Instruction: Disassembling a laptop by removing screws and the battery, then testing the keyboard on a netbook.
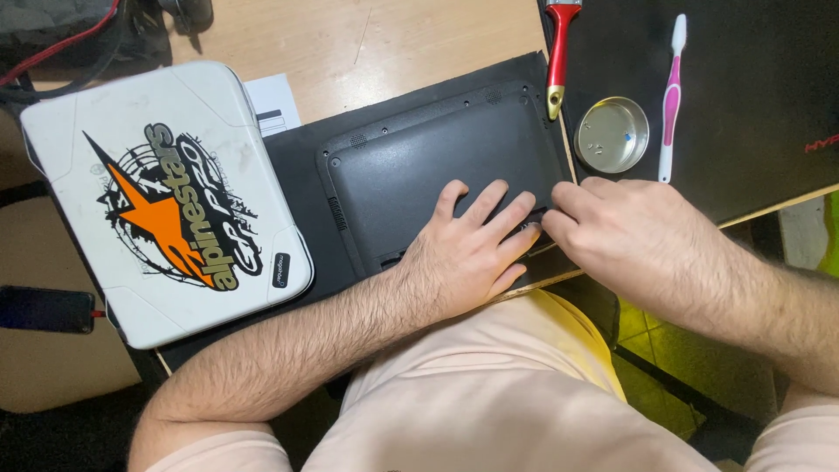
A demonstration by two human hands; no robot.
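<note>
I see my left hand (468, 253) lying flat, fingers spread, on the black laptop base (419, 166), which sits upside down on a black mat (293, 162) at the desk edge. My right hand (625, 236) is curled at the laptop's near right corner, fingertips pressed to the edge; can't tell if it grips anything. White case (166, 197) left, tin dish (612, 134), toothbrush (671, 96) and red-handled brush (559, 52) right
</note>
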